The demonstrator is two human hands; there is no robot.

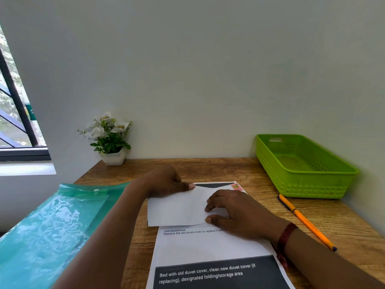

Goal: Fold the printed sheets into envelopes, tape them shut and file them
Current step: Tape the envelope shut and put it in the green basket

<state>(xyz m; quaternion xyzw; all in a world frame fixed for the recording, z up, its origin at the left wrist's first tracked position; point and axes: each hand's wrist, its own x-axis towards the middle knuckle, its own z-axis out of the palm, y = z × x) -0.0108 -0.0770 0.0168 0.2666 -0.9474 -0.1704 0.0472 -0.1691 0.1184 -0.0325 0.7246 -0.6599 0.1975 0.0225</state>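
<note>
The printed sheet (pixel 208 247) is lying at 6 o'clock on the desk (pixel 260 170), its top folded down. The right hand (pixel 239 213) is pressing flat fingers (pixel 214 202) on the flap. At 11 o'clock, the left hand (pixel 164 182) is pressing its thumb on the fold, and its other fingers are hidden.

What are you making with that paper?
A person is folding a sheet of paper on a wooden desk. The left hand rests on its top edge, while the right hand presses the fold flat. It lies on another printed sheet. The green basket and orange pen sit untouched on the right.
</note>
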